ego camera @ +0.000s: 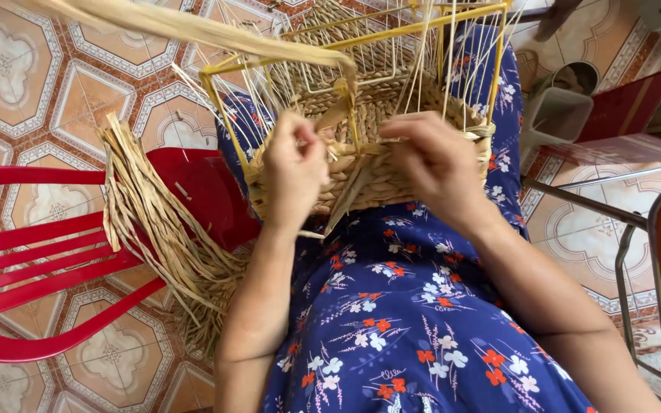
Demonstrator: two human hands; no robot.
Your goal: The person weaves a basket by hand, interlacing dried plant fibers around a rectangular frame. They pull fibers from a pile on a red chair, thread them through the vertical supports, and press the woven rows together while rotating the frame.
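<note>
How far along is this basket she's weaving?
Done: the woven band round the lower part of the yellow wire frame. In hand: left hand and right hand work a strand at its top edge. Left: bare upright strands above; loose fibre bundle waits.

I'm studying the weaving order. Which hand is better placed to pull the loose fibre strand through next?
Probably the left hand: its fingers already pinch the strand by the yellow wire frame, while the right hand lies pressed on the woven basket wall.
</note>
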